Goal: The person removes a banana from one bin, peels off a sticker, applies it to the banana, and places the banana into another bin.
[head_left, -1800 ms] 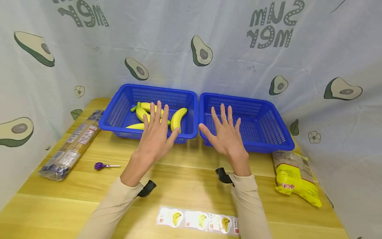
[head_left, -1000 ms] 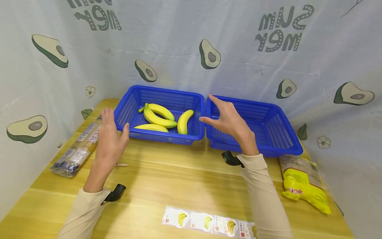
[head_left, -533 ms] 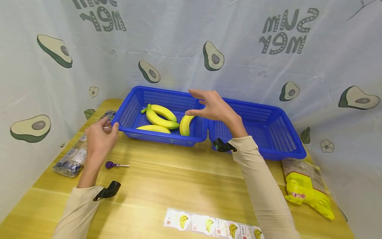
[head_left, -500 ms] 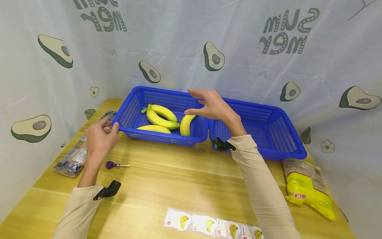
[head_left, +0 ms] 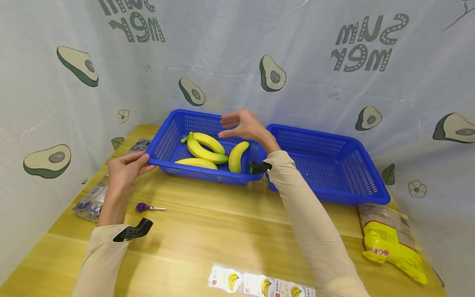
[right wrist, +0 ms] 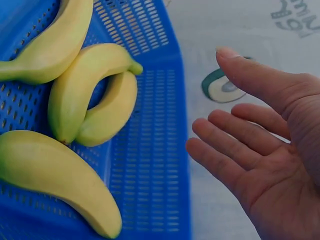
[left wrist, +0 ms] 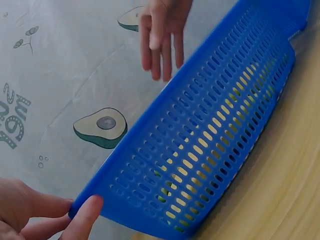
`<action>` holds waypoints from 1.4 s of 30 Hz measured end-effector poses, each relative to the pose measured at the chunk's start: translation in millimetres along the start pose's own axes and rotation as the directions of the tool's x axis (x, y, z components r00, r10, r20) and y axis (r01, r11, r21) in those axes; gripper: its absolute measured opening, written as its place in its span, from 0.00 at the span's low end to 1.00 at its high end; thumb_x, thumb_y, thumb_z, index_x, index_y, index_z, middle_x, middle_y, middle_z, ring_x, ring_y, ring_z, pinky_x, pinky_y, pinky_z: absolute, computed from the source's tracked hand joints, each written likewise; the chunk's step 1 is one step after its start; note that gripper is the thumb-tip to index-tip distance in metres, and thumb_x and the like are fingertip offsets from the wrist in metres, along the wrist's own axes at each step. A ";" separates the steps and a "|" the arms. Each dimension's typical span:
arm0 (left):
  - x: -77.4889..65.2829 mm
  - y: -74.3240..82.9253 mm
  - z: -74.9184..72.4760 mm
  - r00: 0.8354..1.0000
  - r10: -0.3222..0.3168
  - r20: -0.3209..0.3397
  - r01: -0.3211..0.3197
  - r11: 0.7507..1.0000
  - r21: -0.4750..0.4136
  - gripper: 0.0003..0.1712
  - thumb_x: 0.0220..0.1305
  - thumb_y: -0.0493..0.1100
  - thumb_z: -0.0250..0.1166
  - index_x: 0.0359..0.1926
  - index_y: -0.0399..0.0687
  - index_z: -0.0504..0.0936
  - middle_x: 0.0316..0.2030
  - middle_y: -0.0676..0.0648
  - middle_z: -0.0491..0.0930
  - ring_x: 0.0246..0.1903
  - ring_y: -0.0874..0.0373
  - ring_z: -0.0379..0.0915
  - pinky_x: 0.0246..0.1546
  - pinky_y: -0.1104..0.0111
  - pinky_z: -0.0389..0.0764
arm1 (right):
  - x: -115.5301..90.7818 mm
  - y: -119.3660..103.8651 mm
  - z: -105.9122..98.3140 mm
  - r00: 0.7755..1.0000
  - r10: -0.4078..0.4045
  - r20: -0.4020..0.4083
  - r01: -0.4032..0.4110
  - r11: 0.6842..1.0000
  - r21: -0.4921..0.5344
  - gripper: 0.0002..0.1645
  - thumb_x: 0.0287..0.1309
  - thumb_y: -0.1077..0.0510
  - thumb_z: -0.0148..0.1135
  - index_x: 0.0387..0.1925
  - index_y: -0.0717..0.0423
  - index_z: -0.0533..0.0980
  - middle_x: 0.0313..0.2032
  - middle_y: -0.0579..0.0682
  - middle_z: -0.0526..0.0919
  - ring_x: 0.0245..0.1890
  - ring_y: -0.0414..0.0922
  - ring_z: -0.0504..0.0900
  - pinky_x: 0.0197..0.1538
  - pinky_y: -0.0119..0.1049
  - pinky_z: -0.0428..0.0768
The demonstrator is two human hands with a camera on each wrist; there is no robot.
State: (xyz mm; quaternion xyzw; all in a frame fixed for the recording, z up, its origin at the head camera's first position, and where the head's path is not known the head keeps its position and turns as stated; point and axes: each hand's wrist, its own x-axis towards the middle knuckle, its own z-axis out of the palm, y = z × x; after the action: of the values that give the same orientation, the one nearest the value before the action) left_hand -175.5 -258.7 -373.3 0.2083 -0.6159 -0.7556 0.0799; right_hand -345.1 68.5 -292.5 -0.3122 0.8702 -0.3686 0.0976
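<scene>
A pale curtain [head_left: 230, 45] (printed with avocados [head_left: 272, 73] and mirrored lettering [head_left: 365, 44]) hangs behind a wooden table [head_left: 208, 227].

Smooth perforated plastic basket [head_left: 213, 175], matt smooth bananas [head_left: 200, 151], glossy plastic bag [head_left: 387, 240], wood-grain tabletop [head_left: 204, 233]

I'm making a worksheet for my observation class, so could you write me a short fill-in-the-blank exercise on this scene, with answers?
The left hand grips a plastic basket coloured ____.
Inside it lie ____ bananas.
The right hand holds ____.
The lollipop on the wooden table has a ____ wrapper.
Missing words: blue; four; nothing; purple.
</scene>
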 end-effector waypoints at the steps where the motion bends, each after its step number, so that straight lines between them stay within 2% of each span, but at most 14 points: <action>1: -0.1 -0.1 0.0 1.000 -0.010 -0.005 0.010 1.000 -0.004 0.27 0.76 0.38 0.68 0.71 0.31 0.77 0.45 0.51 0.82 0.31 0.61 0.91 0.38 0.72 0.90 | 4.6 2.9 2.6 1.000 0.014 0.008 -0.014 0.999 0.037 0.38 0.64 0.56 0.80 0.71 0.63 0.76 0.65 0.61 0.83 0.65 0.55 0.84 0.70 0.49 0.81; 6: 0.5 -1.5 2.1 1.000 -0.021 -0.021 0.019 0.998 -0.067 0.23 0.76 0.35 0.67 0.67 0.30 0.79 0.43 0.51 0.82 0.30 0.61 0.91 0.41 0.69 0.91 | 20.7 20.0 14.2 0.995 0.091 0.032 -0.096 0.978 0.187 0.35 0.65 0.62 0.78 0.70 0.67 0.76 0.65 0.65 0.83 0.63 0.56 0.85 0.69 0.48 0.82; 13: 2.1 -4.7 5.5 1.000 0.001 -0.015 -0.002 0.997 -0.082 0.25 0.76 0.31 0.65 0.69 0.26 0.76 0.45 0.49 0.81 0.29 0.62 0.90 0.43 0.68 0.91 | 31.6 42.4 27.7 0.975 0.208 0.078 -0.221 0.945 0.239 0.34 0.67 0.65 0.74 0.71 0.68 0.75 0.66 0.65 0.82 0.64 0.57 0.84 0.69 0.49 0.82; 22: 1.9 -5.2 4.7 1.000 0.024 -0.008 -0.025 0.994 -0.104 0.14 0.74 0.30 0.66 0.57 0.30 0.84 0.40 0.49 0.81 0.31 0.61 0.88 0.40 0.68 0.91 | 43.5 52.8 49.4 0.961 0.263 0.079 -0.274 0.941 0.197 0.35 0.63 0.67 0.77 0.70 0.67 0.77 0.64 0.62 0.84 0.65 0.56 0.83 0.72 0.49 0.80; 28: 1.8 -5.5 3.5 0.999 0.033 -0.016 -0.034 0.994 -0.101 0.14 0.74 0.29 0.66 0.58 0.30 0.83 0.38 0.50 0.82 0.30 0.61 0.88 0.39 0.68 0.91 | 48.7 56.8 59.7 0.951 0.302 0.070 -0.310 0.938 0.156 0.36 0.60 0.67 0.80 0.69 0.65 0.78 0.66 0.60 0.83 0.67 0.55 0.82 0.73 0.49 0.78; 36: 2.0 -3.9 0.2 0.999 0.042 -0.010 -0.043 0.991 -0.123 0.08 0.74 0.29 0.66 0.50 0.36 0.87 0.37 0.50 0.84 0.31 0.61 0.89 0.39 0.67 0.92 | 55.7 57.1 69.7 0.958 0.283 0.040 -0.285 0.957 0.056 0.36 0.58 0.66 0.82 0.67 0.64 0.80 0.65 0.61 0.84 0.67 0.56 0.81 0.69 0.48 0.82; 42: 2.9 -3.5 -0.7 0.999 0.049 -0.015 -0.051 0.991 -0.125 0.09 0.74 0.29 0.66 0.52 0.35 0.87 0.36 0.50 0.85 0.31 0.61 0.89 0.39 0.68 0.91 | 61.6 54.3 73.4 0.962 0.272 0.031 -0.273 0.962 0.021 0.35 0.57 0.68 0.81 0.66 0.64 0.80 0.66 0.61 0.83 0.68 0.56 0.80 0.69 0.48 0.82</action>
State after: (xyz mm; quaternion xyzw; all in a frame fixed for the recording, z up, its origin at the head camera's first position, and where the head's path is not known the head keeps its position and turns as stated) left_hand -177.4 -259.6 -377.4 0.1917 -0.5718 -0.7893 0.1153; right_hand -389.7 16.9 -379.0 -0.1934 0.8987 -0.3582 0.1633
